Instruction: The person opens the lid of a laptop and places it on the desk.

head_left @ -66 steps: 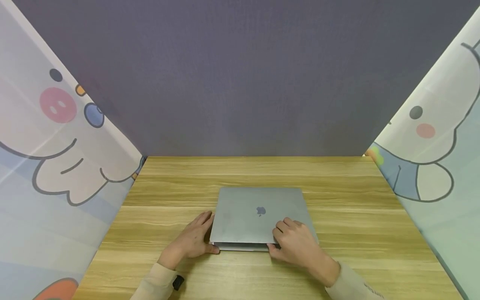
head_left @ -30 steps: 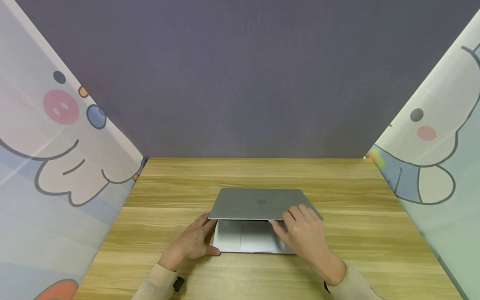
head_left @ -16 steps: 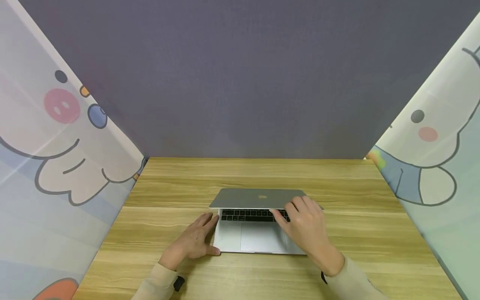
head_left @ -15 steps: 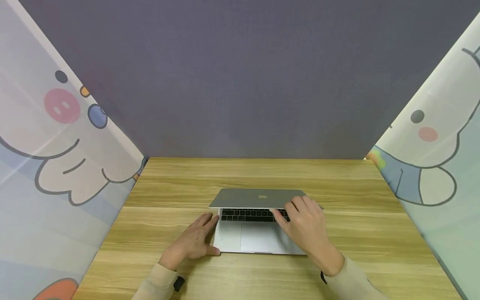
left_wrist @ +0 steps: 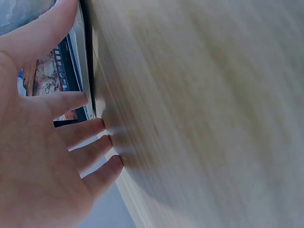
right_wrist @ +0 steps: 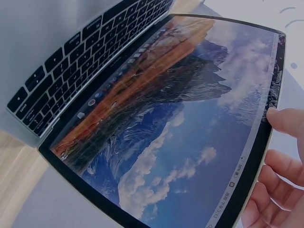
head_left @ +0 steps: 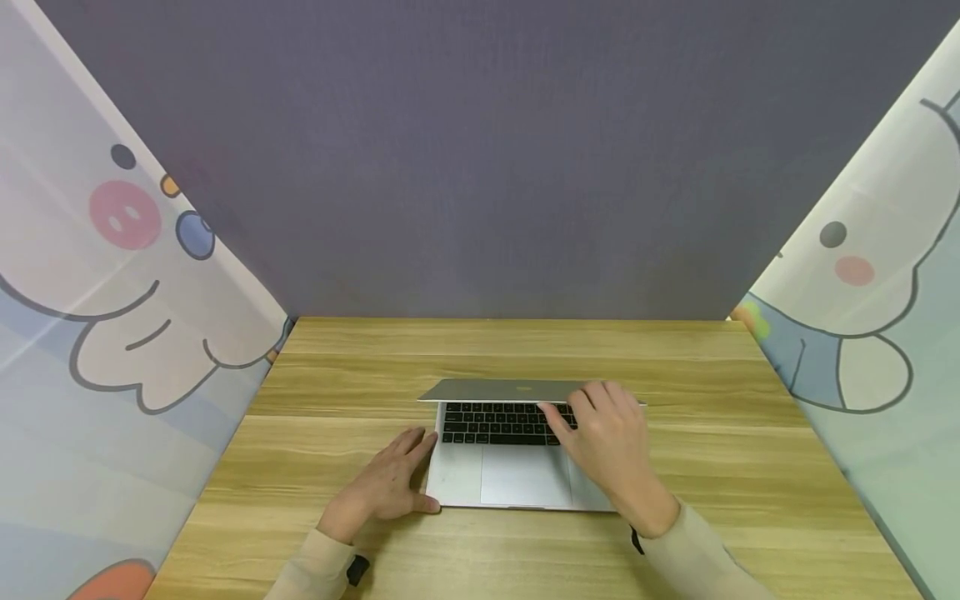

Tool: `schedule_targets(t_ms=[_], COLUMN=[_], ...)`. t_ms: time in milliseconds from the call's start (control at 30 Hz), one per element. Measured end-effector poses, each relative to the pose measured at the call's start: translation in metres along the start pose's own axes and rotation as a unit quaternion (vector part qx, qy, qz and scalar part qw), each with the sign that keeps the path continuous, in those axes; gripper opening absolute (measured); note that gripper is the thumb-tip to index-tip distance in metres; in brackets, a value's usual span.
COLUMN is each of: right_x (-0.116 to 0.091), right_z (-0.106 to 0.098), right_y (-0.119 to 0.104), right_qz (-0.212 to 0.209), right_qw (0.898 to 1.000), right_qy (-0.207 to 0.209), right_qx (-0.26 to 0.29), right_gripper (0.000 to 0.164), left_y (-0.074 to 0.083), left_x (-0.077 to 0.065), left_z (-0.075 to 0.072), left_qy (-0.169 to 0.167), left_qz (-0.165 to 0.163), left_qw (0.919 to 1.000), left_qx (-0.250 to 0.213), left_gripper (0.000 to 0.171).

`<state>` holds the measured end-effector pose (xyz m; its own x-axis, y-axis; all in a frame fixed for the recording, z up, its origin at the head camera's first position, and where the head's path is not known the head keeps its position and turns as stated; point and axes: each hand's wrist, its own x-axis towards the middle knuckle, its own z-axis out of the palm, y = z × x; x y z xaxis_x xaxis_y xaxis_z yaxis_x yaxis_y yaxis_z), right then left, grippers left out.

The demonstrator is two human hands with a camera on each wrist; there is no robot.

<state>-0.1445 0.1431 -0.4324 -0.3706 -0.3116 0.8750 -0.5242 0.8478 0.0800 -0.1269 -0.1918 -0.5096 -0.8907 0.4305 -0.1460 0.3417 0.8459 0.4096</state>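
Observation:
A silver laptop lies on the wooden table, its lid raised well off the black keyboard. Along the lid's upper edge, toward the right, my right hand pinches it, thumb on the screen side and fingers curled behind. The lit screen shows a mountain and clouds in the right wrist view. My left hand rests at the laptop's left side, thumb by the front corner and fingers stretched out. In the left wrist view its fingertips meet the tabletop beside the laptop's edge.
The wood-grain table extends around the laptop on all sides. A dark grey panel stands at the back. Cartoon-printed curtains flank the left and right sides.
The laptop was nearly closed; the right hand has lifted the lid's front edge up and back, exposing the keyboard and trackpad. The left hand has stayed in place at the left side.

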Motion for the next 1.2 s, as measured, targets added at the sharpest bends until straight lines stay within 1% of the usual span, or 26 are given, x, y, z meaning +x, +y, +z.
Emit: schedule_targets(t_ms=[100, 267, 333, 533, 633, 967, 1200], right_x=[0.004, 0.010, 0.012, 0.019, 0.022, 0.030, 0.035], right_z=[0.003, 0.009, 0.010, 0.010, 0.011, 0.016, 0.019], right_y=[0.001, 0.003, 0.004, 0.009, 0.011, 0.016, 0.018], right_qz=[0.006, 0.020, 0.024, 0.031, 0.034, 0.039, 0.044], right_qw=[1.000, 1.000, 1.000, 0.999, 0.999, 0.999, 0.998], right_qy=[0.008, 0.021, 0.017, -0.020, -0.028, -0.026, -0.031], right_qx=[-0.001, 0.009, 0.007, -0.004, -0.009, -0.019, -0.024], right_gripper=[0.054, 0.048, 0.047, 0.044, 0.042, 0.040, 0.041], left_y=[0.000, 0.001, 0.002, 0.002, 0.002, 0.000, 0.001], left_x=[0.000, -0.001, -0.001, -0.001, 0.000, 0.001, 0.001], left_z=[0.001, 0.000, 0.000, 0.001, 0.001, 0.002, 0.001], left_qy=[0.000, -0.002, -0.004, -0.005, -0.004, 0.000, -0.005], left_qz=[-0.003, -0.008, -0.010, -0.011, -0.010, -0.011, -0.013], left_qw=[1.0000, 1.0000, 0.9999, 0.9999, 0.9999, 0.9999, 0.9999], left_qx=[0.002, 0.000, 0.000, 0.000, -0.002, 0.003, -0.001], left_gripper=[0.105, 0.105, 0.104, 0.104, 0.104, 0.106, 0.105])
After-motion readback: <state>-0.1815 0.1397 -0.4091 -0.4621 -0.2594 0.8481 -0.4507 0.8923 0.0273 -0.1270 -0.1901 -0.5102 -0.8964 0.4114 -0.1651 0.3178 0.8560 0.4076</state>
